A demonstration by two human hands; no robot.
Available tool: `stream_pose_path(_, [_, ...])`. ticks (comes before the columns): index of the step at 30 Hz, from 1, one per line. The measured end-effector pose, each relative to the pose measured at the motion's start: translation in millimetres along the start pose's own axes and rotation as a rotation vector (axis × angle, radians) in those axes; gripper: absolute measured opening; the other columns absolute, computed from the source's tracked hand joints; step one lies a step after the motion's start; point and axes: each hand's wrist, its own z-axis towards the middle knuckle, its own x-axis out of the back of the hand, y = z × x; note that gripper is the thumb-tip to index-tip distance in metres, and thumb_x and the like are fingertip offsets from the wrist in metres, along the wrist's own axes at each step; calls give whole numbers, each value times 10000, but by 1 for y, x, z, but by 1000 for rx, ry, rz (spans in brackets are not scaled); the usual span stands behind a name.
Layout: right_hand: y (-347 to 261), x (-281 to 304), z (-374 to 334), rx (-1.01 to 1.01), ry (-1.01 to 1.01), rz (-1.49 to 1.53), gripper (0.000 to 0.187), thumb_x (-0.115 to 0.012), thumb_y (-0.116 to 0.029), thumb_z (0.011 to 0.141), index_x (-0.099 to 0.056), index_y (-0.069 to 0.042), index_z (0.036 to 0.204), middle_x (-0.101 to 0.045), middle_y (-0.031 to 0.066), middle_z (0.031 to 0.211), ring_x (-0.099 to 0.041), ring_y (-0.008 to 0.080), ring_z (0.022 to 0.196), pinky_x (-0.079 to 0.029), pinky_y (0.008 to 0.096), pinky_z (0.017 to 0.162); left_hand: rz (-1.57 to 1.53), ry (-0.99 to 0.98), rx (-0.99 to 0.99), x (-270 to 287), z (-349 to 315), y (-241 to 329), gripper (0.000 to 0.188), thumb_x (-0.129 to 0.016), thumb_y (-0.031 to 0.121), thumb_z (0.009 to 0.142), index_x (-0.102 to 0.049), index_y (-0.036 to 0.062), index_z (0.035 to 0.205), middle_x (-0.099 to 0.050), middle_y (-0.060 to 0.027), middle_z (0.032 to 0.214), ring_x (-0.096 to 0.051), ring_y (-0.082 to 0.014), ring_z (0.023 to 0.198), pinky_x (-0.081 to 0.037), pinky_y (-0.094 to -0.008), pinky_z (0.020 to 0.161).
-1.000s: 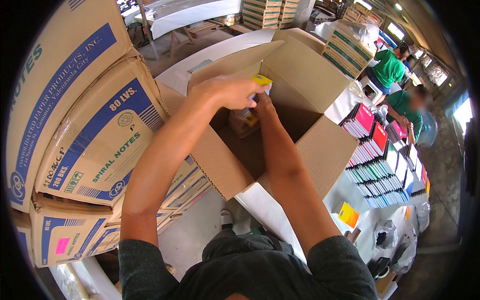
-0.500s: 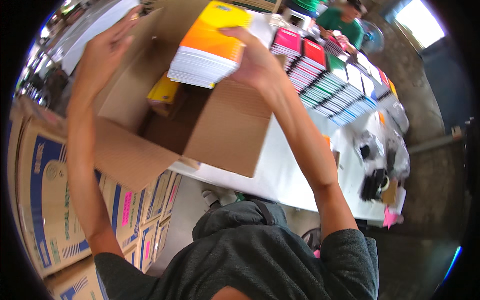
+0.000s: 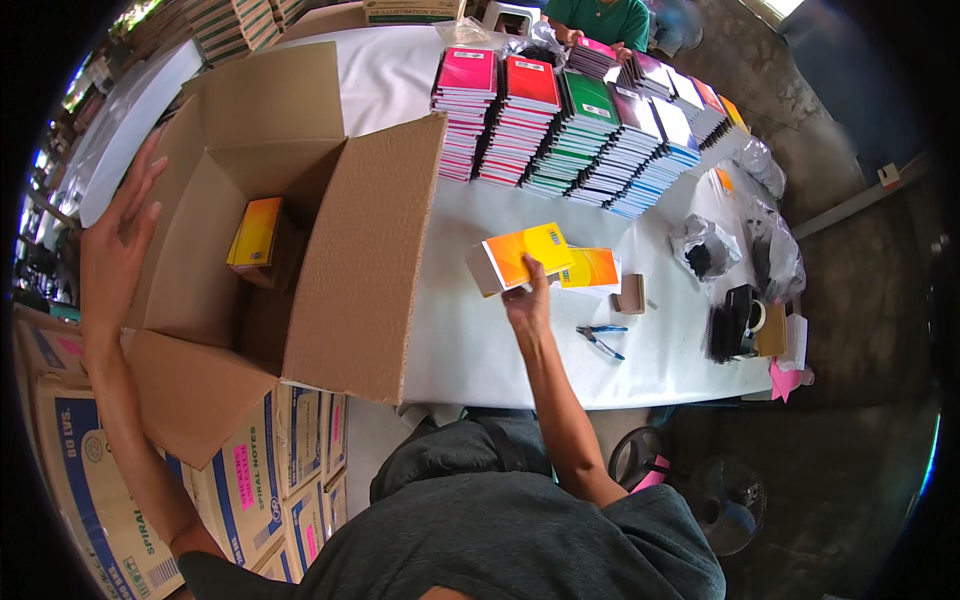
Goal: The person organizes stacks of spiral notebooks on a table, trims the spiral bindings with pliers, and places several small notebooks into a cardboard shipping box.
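My right hand (image 3: 528, 298) grips a thick stack of small notebooks (image 3: 522, 255) with yellow and orange covers and white page edges. It is above the white table, beside another yellow-orange stack (image 3: 592, 268) lying there. My left hand (image 3: 120, 250) has its fingers stretched out along the outer left side of an open cardboard box (image 3: 355, 265); I cannot tell how firmly it touches. Inside that box, one yellow-orange stack (image 3: 256, 235) sits toward the back.
Tall piles of spiral notebooks (image 3: 530, 120) stand at the back of the table (image 3: 470, 350). Blue-handled pliers (image 3: 602, 340) and a small brown box (image 3: 629, 295) lie to the right. Printed cartons (image 3: 230, 500) are stacked at lower left. A person in green (image 3: 600, 22) handles notebooks across the table.
My right hand has carried the notebook stack from above the cardboard box rightward to the table. My left hand stays by the box's left side. The head view has shifted.
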Motion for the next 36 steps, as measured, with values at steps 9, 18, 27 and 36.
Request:
stream_pose_path(9, [1,20,64,-15,89,-45,500,-840,-159,716,-608,-183,1159,-548,20,1284,-434,304,1226,-400,535,1001,-3,-74,-43,-7,0,-13,548,-553,70,909,-423,117,1439,-469,-57,1457,-444,-236,1342,-352,-414,1118])
stream_pose_path(18, [-59,25,19,-539,298,-372,776,-829,-325,762,-386,-139,1372,-220,214,1476,-369,448,1292,-298,705,1032,98,112,-240,-7,-2,-14,582,-602,102,883,-453,261,1422,-556,-46,1372,-569,-263,1203,-438,-382,1028])
stream_pose_path(27, [-41,-295,-179,537,-1011,-1253,450,-596,-299,944,-570,42,1237,-653,115,1097,-614,177,1057,-499,334,894,477,-21,207,34,-69,3,557,-556,173,928,-404,320,1443,-585,-84,1300,-524,-332,1234,-404,-422,1057])
stream_pose_path(36, [264,-386,-41,-277,-598,-2173,688,-725,-407,830,-480,-16,1341,-590,217,1216,-616,338,1055,-528,443,891,109,-76,415,23,-93,12,530,-561,113,920,-456,294,1407,-607,-169,1232,-591,-336,1127,-496,-394,933])
